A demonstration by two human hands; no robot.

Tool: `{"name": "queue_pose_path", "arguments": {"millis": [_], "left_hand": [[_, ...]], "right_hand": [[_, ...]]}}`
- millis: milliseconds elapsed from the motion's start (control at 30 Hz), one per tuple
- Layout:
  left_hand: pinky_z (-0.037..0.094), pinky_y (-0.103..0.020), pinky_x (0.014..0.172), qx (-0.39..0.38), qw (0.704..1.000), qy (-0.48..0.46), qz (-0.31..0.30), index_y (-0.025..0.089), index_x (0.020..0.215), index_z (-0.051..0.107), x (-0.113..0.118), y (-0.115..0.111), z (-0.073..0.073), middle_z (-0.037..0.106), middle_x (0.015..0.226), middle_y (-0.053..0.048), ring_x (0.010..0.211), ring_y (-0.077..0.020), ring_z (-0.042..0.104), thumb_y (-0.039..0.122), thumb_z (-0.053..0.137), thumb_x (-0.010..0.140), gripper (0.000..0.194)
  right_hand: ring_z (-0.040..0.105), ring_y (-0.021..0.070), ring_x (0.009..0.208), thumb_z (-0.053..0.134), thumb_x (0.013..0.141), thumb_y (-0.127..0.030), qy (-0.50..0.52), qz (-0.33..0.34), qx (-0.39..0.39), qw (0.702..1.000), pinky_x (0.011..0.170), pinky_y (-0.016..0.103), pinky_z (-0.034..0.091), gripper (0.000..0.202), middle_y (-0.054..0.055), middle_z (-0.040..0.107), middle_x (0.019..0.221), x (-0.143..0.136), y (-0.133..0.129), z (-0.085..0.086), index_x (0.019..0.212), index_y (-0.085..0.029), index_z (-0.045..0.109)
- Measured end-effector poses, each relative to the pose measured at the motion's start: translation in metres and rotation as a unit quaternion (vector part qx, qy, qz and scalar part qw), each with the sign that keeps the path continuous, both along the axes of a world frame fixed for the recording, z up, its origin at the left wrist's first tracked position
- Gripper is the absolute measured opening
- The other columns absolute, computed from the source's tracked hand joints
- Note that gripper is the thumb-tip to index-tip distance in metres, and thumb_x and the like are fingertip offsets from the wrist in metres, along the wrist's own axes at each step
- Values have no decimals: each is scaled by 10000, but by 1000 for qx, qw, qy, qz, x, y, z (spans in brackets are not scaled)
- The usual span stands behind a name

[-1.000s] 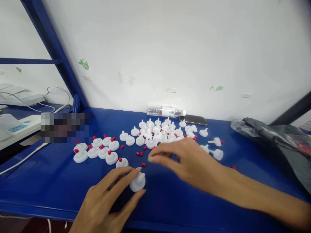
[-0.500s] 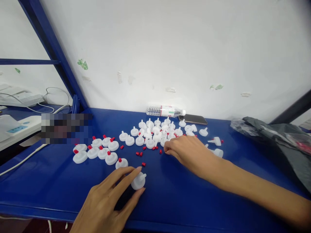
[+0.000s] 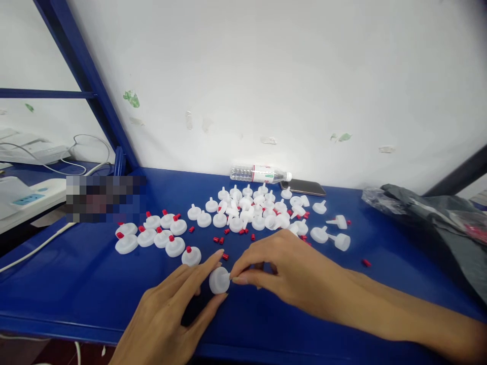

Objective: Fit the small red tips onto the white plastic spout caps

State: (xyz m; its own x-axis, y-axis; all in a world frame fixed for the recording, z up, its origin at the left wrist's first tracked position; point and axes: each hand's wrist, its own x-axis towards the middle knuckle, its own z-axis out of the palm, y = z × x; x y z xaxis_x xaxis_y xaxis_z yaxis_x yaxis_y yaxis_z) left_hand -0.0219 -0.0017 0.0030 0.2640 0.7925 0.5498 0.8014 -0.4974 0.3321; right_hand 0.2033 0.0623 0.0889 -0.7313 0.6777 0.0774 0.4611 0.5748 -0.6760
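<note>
Between the thumb and fingers of my left hand is a white plastic nozzle cap, tipped so its spout points right. My right hand pinches at the spout's tip, and its fingers hide whatever they hold there. Several white nozzle caps with red tips stand to the left. A heap of white nozzle caps without red tips lies behind my hands. Small red tip caps are scattered in front of that heap.
A clear bottle lies by the wall, beside a phone. Dark plastic bags rest at the right. At the left are a white power strip and cables. The blue table's front edge runs close below my hands.
My right hand has come from the edge of the heap toward me and left, to the spout of the nozzle cap. My left hand keeps its hold, almost in place.
</note>
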Motion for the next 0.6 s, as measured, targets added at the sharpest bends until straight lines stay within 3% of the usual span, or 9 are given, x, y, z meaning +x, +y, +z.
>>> {"name": "queue_pose_path", "arguments": {"millis": [133, 333, 500, 600], "left_hand": [[603, -217, 770, -11, 1000, 2, -1, 344, 1462, 482, -2, -2, -1, 730, 994, 18, 829, -132, 727, 424, 583, 995, 484], [613, -254, 809, -4, 1000, 17, -9, 341, 1482, 460, -4, -1, -2, 763, 1076, 18, 920, -166, 735, 408, 614, 979, 529], [613, -257, 781, 6, 999, 29, -21, 321, 1482, 457, -2, 1, -3, 775, 1102, 13, 870, -165, 729, 409, 597, 991, 518], [613, -254, 732, 4, 999, 25, -20, 312, 1485, 454, 0, 3, -2, 776, 1010, 12, 813, -163, 720, 419, 591, 993, 522]], "right_hand": [[708, 121, 778, 671, 937, -185, -6, -12, 39, 999, 751, 219, 472, 167, -46, 802, 938, 0, -1, -7, 999, -259, 807], [702, 131, 752, 672, 934, -213, -15, -28, 32, 999, 721, 232, 475, 154, -37, 799, 898, 0, 0, -5, 978, -263, 811], [674, 120, 664, 702, 916, -240, 26, -24, -80, 996, 650, 210, 481, 119, -22, 764, 764, -4, 2, -10, 939, -233, 818], [656, 117, 629, 724, 894, -258, 56, -22, -155, 986, 600, 195, 480, 116, -14, 735, 712, -6, 4, -14, 949, -212, 816]]}}
